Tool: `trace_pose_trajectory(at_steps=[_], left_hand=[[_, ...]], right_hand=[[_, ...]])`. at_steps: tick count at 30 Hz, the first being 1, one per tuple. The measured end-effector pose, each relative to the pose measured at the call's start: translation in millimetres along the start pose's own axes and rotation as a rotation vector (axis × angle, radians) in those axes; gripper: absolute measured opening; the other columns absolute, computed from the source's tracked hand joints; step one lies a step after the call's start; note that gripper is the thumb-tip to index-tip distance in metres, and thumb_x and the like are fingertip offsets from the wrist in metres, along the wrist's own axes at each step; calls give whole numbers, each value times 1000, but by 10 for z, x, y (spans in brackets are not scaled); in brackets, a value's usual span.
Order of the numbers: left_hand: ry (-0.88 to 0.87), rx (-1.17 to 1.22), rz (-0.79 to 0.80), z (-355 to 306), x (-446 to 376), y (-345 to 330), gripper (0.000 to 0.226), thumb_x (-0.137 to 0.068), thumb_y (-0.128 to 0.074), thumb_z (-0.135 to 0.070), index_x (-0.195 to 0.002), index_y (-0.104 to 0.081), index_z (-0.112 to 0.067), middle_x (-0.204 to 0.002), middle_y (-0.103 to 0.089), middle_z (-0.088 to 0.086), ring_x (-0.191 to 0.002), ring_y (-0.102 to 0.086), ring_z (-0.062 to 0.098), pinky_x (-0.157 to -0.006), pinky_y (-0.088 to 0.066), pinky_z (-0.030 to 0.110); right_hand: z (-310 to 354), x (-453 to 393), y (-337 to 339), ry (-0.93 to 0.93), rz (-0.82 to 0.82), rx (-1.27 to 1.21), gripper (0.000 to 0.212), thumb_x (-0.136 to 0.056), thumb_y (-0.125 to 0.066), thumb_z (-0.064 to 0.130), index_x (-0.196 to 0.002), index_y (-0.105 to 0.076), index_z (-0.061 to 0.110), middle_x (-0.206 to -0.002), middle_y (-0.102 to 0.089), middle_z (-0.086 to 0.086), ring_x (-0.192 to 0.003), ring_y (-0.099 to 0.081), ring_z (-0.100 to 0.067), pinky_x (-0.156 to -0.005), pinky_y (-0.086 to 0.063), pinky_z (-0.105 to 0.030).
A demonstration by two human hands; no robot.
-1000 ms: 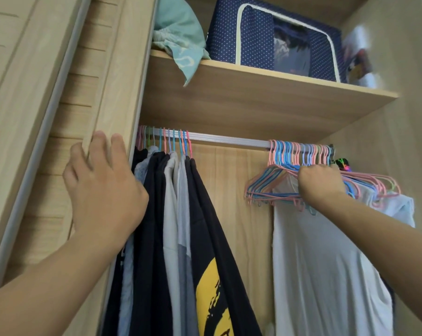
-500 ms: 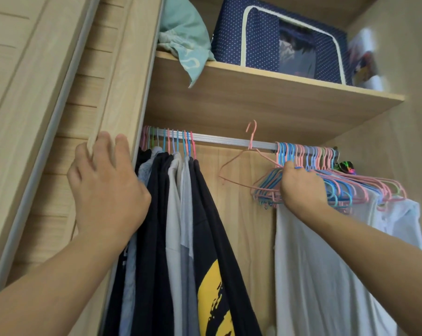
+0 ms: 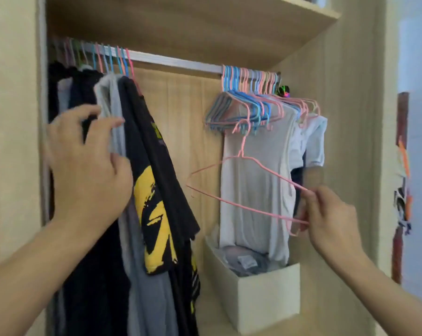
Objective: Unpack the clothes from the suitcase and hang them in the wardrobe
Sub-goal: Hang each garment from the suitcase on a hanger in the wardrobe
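Right hand [image 3: 331, 221] has its fingers [image 3: 310, 194] pinched on one end of a single pink hanger [image 3: 241, 180], which is off the rail and held out in front of the white shirt [image 3: 253, 190]. Left hand [image 3: 83, 163] is up by the dark clothes [image 3: 151, 166] at the left of the wardrobe [image 3: 345, 117], fingers spread and loose, holding nothing; too blurry to tell if it touches them. One rail [image 3: 176, 61], two bunches: hung clothes left, a crowd of pink and blue empty hangers [image 3: 248, 103] right, too many to count. One white box [image 3: 258, 287] sits below.
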State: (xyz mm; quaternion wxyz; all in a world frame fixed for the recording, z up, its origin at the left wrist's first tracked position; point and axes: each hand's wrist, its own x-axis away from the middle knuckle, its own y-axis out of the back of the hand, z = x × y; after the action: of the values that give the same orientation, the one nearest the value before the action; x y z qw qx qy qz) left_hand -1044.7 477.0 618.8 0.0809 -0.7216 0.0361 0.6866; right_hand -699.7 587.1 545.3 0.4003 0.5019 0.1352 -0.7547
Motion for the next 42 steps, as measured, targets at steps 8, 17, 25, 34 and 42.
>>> trace_pose_trajectory(at_steps=[8,17,25,34,42], left_hand=[[-302,218,1087,-2096,2793,-555,138,-60,-82,-69,-164,-2,-26,-169,7,18,-155,1,42,-122,-15,61],[-284,467,1601,-5277,4832,39,98,-62,-59,-72,-144,-47,-20,-110,-62,9,-107,-60,37,-91,-50,51],[-701,671,1842,-7605,5636,1260,29,-66,-64,-52,-79,-58,-27,-76,-65,-2,-75,-68,27,-70,-47,41],[-877,677,1990,-8347,6786,1488,50,-74,-49,-63,-105,-65,-26,-99,-68,-2,-94,-64,23,-84,-46,41],[-1065,1121,2048,-8936,8523,1380,88,-89,-67,-50,-160,-17,-35,-163,-27,11,-152,-25,33,-122,-24,49]], right_hand=[[-1126,1754,2038,-590,273,-158,27,-105,-45,17,-88,-61,5,-50,-61,-16,-39,-55,-26,-39,-37,-24],[-2274,4069,5228,-1155,314,175,27,-106,-46,23,-85,-62,17,-52,-62,-13,-44,-55,-32,-46,-44,-33],[-2617,5346,6556,-1128,1147,814,104,-83,-45,74,-160,-1,20,-136,-41,-1,-126,-43,-26,-103,-38,-38],[-3248,6297,6847,-1459,1008,821,54,-85,-55,48,-131,-39,25,-113,-60,0,-102,-61,-29,-80,-47,-40],[-4365,7797,7298,-1970,894,914,102,-81,-46,69,-158,5,27,-139,-41,-11,-129,-42,-33,-103,-40,-46]])
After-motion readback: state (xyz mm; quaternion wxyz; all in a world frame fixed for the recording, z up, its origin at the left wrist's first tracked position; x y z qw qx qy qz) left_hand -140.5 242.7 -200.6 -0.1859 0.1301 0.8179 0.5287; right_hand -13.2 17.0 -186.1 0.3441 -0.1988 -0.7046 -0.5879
